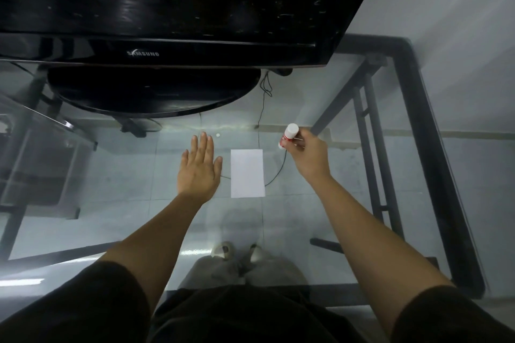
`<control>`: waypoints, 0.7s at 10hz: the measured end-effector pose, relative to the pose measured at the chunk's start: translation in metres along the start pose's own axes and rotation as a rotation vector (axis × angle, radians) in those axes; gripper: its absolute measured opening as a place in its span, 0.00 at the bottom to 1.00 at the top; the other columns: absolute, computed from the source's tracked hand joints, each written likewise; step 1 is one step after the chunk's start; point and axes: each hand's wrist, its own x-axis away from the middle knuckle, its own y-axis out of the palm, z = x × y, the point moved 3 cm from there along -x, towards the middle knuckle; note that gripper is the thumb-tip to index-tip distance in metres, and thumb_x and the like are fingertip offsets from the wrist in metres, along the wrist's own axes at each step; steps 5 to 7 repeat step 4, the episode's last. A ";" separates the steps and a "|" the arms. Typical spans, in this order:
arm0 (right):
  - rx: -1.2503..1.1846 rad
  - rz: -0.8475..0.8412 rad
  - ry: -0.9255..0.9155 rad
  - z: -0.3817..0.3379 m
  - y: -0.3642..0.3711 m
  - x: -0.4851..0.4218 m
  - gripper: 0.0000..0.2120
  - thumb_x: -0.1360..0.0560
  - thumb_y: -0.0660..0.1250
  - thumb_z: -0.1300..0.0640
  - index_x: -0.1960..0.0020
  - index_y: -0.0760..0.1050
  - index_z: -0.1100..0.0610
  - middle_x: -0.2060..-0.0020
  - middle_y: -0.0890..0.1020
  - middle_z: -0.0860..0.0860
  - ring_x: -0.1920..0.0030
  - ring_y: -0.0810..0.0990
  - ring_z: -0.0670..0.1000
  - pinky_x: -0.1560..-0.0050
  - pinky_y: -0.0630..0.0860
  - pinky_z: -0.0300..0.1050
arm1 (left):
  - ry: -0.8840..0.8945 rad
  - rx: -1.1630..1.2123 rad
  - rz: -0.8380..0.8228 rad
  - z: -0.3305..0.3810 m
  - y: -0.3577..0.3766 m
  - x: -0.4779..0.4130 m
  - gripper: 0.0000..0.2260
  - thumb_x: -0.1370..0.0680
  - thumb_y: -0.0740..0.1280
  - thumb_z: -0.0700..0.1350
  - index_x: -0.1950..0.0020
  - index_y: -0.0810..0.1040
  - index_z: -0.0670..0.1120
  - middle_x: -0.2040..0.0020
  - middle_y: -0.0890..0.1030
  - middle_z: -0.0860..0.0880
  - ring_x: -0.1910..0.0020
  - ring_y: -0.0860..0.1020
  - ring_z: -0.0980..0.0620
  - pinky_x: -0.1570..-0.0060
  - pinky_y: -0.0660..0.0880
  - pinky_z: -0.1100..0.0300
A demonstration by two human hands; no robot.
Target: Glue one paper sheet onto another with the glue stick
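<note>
A white paper sheet [247, 173] lies flat on the glass table top [125, 175] in front of me. I see only this one sheet; I cannot tell whether a second lies under it. My right hand [308, 154] holds a white glue stick with a red label [289, 133] just right of and beyond the sheet, its white cap on and pointing up and away. My left hand [199, 168] is flat, palm down, fingers together, just left of the sheet and not touching it.
A black monitor [167, 8] on a round black base [153, 92] stands at the back of the table. A thin black cable [278, 172] runs past the sheet's right edge. The black table frame [434, 161] borders the right side. My feet show through the glass.
</note>
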 end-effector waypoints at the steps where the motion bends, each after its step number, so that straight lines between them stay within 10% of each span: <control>1: 0.013 -0.009 0.002 0.000 0.002 0.002 0.13 0.29 0.71 0.59 0.45 0.77 0.59 0.50 0.83 0.54 0.51 0.80 0.49 0.50 0.71 0.37 | 0.008 -0.028 -0.006 0.000 0.000 0.002 0.27 0.21 0.38 0.55 0.24 0.41 0.44 0.22 0.43 0.46 0.24 0.40 0.48 0.28 0.43 0.51; 7: 0.097 0.029 -0.049 -0.025 -0.012 0.016 0.24 0.29 0.70 0.56 0.36 0.69 0.61 0.40 0.77 0.58 0.38 0.73 0.56 0.40 0.70 0.50 | 0.057 0.157 -0.164 0.006 -0.035 0.000 0.26 0.18 0.45 0.52 0.24 0.41 0.41 0.22 0.42 0.44 0.24 0.41 0.46 0.26 0.45 0.50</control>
